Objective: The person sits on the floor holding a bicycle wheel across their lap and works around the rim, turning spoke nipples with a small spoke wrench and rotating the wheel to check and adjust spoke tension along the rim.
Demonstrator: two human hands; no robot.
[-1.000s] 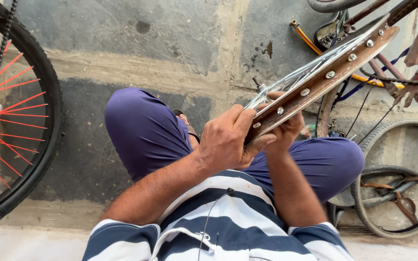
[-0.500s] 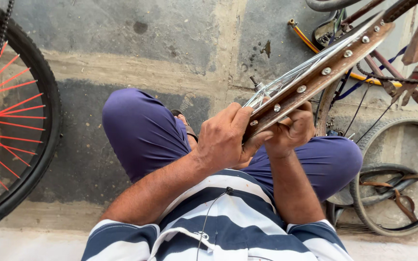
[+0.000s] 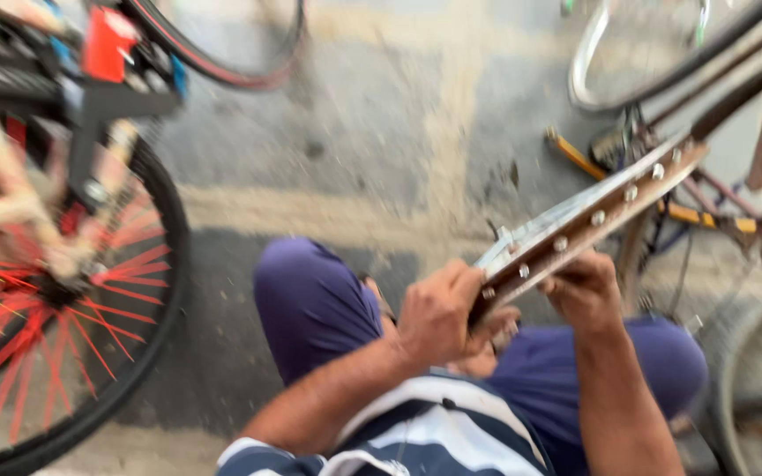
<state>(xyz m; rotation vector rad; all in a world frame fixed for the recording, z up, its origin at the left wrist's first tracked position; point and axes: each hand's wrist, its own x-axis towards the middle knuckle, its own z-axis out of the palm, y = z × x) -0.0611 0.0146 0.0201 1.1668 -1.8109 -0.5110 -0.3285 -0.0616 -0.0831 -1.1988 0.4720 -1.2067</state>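
Rim, a bare metal bicycle one with a rusty brown inner face and a row of round spoke nipples, slants up from the person's lap toward the upper right of the view, where its far end passes among parked bicycle parts. Its near end sits between the two hands, above the knees clad in purple trousers.

The left hand is curled around the lower end of the rim, fingers wrapped over its outer edge and thumb side pressed to the brown face, so it is closed in a grip on the metal. The right hand clasps the rim just above that, fingers folded over the underside; it too is closed on the rim. The two hands are near each other but not touching as far as the blur allows one to judge.

The person sits on a concrete floor and wears a navy and white striped shirt. On the left stands a bicycle wheel with red spokes and a black tyre. On the right lie a yellow frame tube and another tyre, close beside the right knee. The whole picture is smeared by motion, so fine detail on the rim is not readable.
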